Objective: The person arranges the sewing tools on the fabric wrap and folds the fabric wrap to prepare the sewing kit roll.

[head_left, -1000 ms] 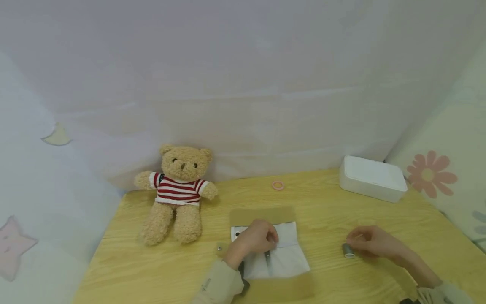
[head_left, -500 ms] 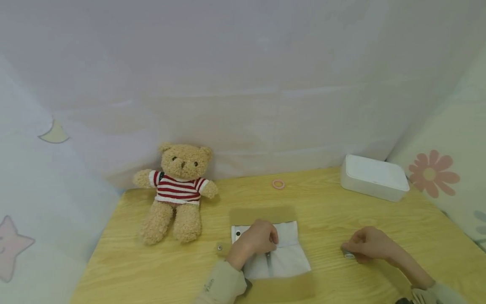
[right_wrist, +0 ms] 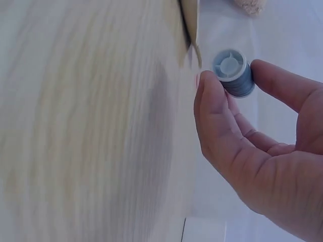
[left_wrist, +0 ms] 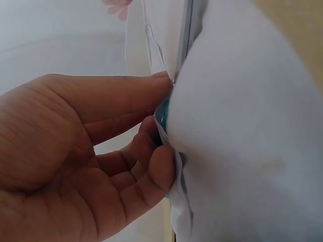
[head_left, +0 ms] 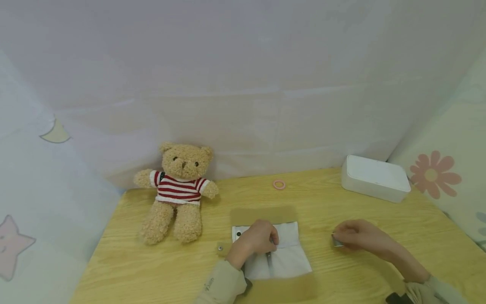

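Observation:
A tan pouch with a white cloth lining lies unfolded on the wooden table. My left hand pinches the edge of a white cloth pocket between thumb and fingers, holding it slightly apart. Something teal shows in the pocket's mouth, and a thin metal piece rises beside the thumb. In the head view a slim dark-ended tool lies on the lining below that hand. To the right, my right hand holds a grey-blue thread spool between thumb and fingertips, its white end facing the wrist camera.
A teddy bear in a striped shirt sits at the back left. Near the back edge lies a pink ring. At the back right stands a white box. The pouch's snap tab sticks out to the left.
My right hand has taken hold of the thread spool, which stood on the table, and moved it left and slightly away from me. The left hand has stayed at the pocket.

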{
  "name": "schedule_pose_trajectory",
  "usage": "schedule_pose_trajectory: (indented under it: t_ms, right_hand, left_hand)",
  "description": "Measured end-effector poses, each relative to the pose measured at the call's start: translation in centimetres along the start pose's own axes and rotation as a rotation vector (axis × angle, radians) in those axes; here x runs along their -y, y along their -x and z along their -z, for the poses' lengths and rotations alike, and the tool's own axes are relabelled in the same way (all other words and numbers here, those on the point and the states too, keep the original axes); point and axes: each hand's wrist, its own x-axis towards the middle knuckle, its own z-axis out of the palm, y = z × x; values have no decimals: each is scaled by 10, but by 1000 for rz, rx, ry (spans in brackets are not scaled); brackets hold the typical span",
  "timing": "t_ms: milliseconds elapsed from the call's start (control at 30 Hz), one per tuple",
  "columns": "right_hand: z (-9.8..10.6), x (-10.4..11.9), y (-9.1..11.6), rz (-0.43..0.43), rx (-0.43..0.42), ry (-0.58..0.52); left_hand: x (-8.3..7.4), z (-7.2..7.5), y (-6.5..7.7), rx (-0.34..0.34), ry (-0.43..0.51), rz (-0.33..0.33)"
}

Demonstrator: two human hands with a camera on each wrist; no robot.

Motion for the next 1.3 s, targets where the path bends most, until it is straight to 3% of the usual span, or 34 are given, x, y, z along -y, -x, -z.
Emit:
schedule_pose_trajectory:
  t_ms: [433, 800, 1133, 1300]
  right_hand:
    - [-43, 36, -59, 112, -32, 19]
    - [-60, 42, -88, 162, 10, 36]
    - [-73, 41, -100, 115, 72, -47]
    - [-76, 36, -101, 67, 60, -47]
  left_hand:
    - [0, 0, 0, -4, -29, -11]
    - [-4, -1, 0, -18, -61, -23]
    - [-4, -1, 3, -12, -54, 13]
    - [-4, -3, 1, -6, -54, -14]
